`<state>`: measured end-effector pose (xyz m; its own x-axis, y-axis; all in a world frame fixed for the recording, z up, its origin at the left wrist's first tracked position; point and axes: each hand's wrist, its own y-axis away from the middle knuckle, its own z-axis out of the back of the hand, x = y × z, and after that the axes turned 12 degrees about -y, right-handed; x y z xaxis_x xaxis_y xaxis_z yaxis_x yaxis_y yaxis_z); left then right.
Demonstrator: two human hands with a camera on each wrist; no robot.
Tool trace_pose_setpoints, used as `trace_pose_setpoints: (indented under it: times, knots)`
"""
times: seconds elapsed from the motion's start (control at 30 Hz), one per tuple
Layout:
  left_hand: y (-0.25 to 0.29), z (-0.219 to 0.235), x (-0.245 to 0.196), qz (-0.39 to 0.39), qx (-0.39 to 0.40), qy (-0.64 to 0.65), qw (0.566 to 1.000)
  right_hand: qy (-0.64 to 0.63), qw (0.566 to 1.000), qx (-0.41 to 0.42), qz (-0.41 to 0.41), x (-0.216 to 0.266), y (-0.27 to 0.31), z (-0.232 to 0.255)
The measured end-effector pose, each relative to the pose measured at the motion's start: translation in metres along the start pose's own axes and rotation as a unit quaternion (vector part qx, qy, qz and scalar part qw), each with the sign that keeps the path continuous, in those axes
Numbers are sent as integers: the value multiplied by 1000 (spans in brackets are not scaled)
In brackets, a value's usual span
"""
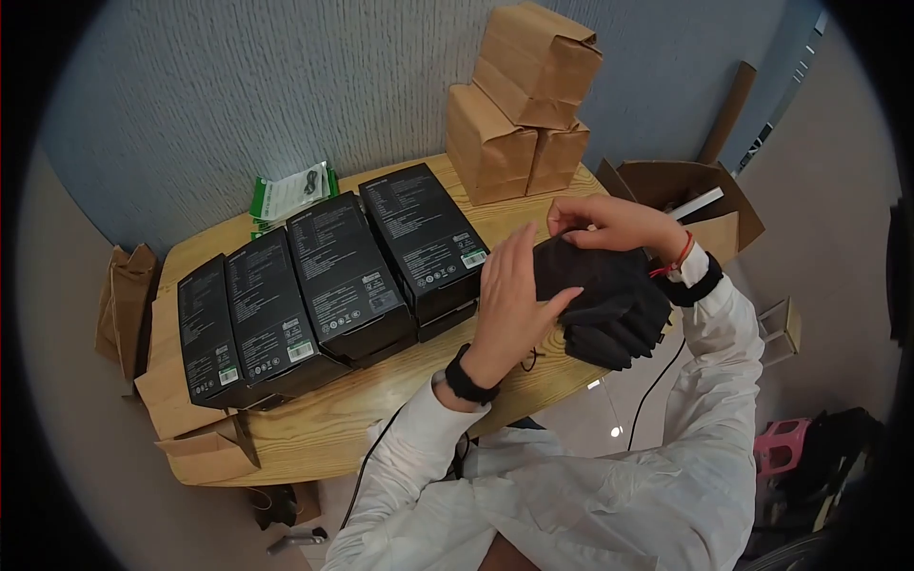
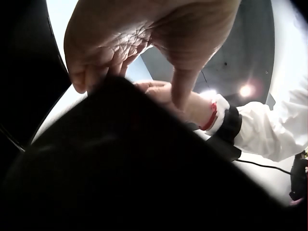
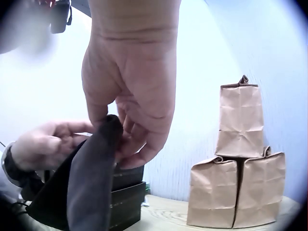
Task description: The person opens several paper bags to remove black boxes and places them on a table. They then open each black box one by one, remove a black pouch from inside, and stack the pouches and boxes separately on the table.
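A black fabric pouch (image 1: 609, 295) is held up between both hands over the right end of the wooden table (image 1: 381, 409). My left hand (image 1: 514, 285) lies flat against its left face, and the thumb wraps across the front. My right hand (image 1: 609, 224) pinches the pouch's top edge from above. The left wrist view is mostly filled by the dark fabric (image 2: 144, 168), with my left hand (image 2: 144, 38) gripping its upper edge. In the right wrist view my right hand (image 3: 130, 82) pinches the top of the pouch (image 3: 91, 178).
Several black product boxes (image 1: 333, 276) lie in a row across the table. Three brown paper bags (image 1: 519, 105) are stacked at the back by the wall. Green-and-white packets (image 1: 290, 190) lie behind the boxes. An open cardboard box (image 1: 685, 190) stands at the right, flattened paper bags (image 1: 124, 305) at the left.
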<state>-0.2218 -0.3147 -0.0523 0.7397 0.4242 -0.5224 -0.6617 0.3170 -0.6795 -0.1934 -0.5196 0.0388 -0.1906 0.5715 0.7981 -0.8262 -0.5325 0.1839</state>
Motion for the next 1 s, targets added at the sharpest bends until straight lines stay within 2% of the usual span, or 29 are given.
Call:
trace_pose_setpoints:
  times: [0.03,0.07,0.1,0.13,0.17,0.23,0.27,0.3,0.37,0.43,0.47,0.5,0.57,0.67,0.73,0.8,0.83,0.93,1.0]
  knots:
    - [-4,-5,-1,-1,-2,1,1000,2,1000,-1,-1,2,1,-5]
    - [-8,-9,-3,89,63,97,989,2,999,-32,14,3,2,-9]
    - [-10,-14,-4,178,127,191,957,1,998,-63,29,4,4,-12]
    - [-5,-30,2,114,30,184,976,-82,992,-66,65,-9,3,-15]
    - [-3,-34,5,115,27,183,976,-81,993,-62,66,-12,8,-15]
    - [2,-40,10,152,28,225,962,-115,993,-37,-1,-16,19,-11]
    - [4,-41,13,153,25,225,962,-19,999,1,-45,-23,19,-4]
    - [5,-41,15,153,45,227,961,-18,999,4,-44,-29,21,-2]
    - [7,-48,21,156,66,229,959,43,997,-71,-4,-37,24,-3]
    - [7,-63,25,125,-23,218,968,115,984,-130,46,-38,24,6]
    - [4,-54,22,168,33,285,943,119,980,-153,33,-34,25,10]
    - [6,-54,22,169,34,283,943,116,981,-153,34,-34,26,14]
    - [9,-52,23,140,12,192,971,137,978,-159,14,-34,27,22]
    - [20,-40,21,122,22,128,984,170,967,-187,41,-26,19,28]
    - [26,-33,21,117,33,128,984,166,964,-202,56,-25,10,30]
    - [31,-27,22,108,53,126,985,224,947,-205,108,-29,-1,33]
    - [33,-23,21,107,56,126,985,215,942,-236,101,-26,-3,37]
    - [40,-17,20,110,91,141,980,255,933,-230,111,-20,-13,46]
    - [46,-17,20,92,107,132,981,212,923,-288,142,-6,-10,51]
